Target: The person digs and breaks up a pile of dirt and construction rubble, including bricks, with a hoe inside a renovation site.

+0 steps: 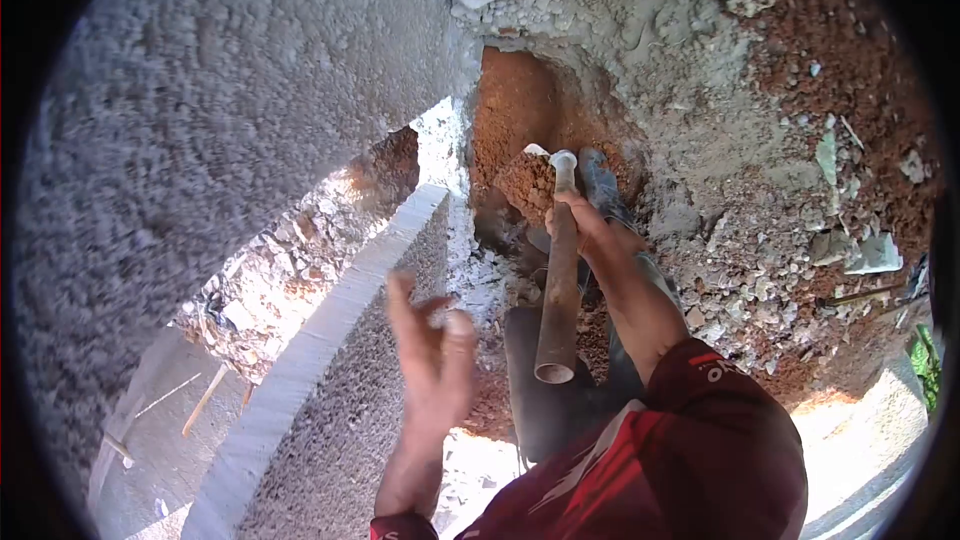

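My right hand [580, 218] is closed around the upper part of a long, rusty tubular handle [560, 290] of a hoe-like digging tool. The near end of the handle is hollow and points toward my body. At its far end is a pale metal collar, beside a heap of reddish soil [525, 185] that hides most of the blade. A dug hole [515, 90] with orange-brown earth walls lies just beyond. In the air left of the handle, my left hand [430, 350] is empty with its fingers apart, touching nothing.
A rough plastered wall [250, 110] fills the upper left. Below it, a low wall with a pale top edge [330, 330] runs toward the hole. Rubble [740, 230] and loose red soil cover the right side. My boot [600, 180] stands at the hole's edge.
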The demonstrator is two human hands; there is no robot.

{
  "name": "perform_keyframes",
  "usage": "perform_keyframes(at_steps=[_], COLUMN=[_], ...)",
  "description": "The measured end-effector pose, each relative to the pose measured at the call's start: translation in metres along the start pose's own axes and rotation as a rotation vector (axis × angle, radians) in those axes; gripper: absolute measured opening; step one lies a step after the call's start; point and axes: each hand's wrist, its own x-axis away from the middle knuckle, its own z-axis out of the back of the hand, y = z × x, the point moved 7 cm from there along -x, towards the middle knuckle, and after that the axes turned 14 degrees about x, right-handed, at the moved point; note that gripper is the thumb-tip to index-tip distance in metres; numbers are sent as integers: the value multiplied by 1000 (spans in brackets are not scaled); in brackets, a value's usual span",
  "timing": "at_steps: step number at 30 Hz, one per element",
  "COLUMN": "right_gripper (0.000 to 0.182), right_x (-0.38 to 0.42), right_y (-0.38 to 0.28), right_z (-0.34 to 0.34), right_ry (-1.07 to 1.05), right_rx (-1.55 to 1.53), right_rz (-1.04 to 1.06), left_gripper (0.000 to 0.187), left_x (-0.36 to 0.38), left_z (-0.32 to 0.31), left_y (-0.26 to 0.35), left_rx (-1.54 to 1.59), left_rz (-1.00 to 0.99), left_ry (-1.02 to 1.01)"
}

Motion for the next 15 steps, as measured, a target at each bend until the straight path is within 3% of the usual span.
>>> perform_keyframes(at_steps=[2,3,4,6,9,10,11,15], right_gripper=[26,23,21,22,24,25,21,30], right_x=[38,65,96,165,270,309,341,476], right_y=[-17,-21,-25,-37,-51,-52,-47,-23], right_z=[26,33,38,65,100,113,132,185], right_ry=[-9,-137,-263,-305,-408,-476,-346,-382], right_rx=[-70,-252,-433,-453,-534,-591,-647,-878], right_rz=[7,-84,-177,-112,53,132,196,592], left_gripper=[77,63,74,86,97,97,98,84], left_x=[3,17,38,71,70,74,73,46], left_z=[81,146,167,193,221,221,217,239], left_y=[87,106,149,215,267,285,296,297], left_rx=[33,237,147,436,726,701,679,660], left_rz=[-517,-818,-915,-991,-1094,-1139,-1179,-1036], left_ry=[565,744,993,1200,885,916,940,875])
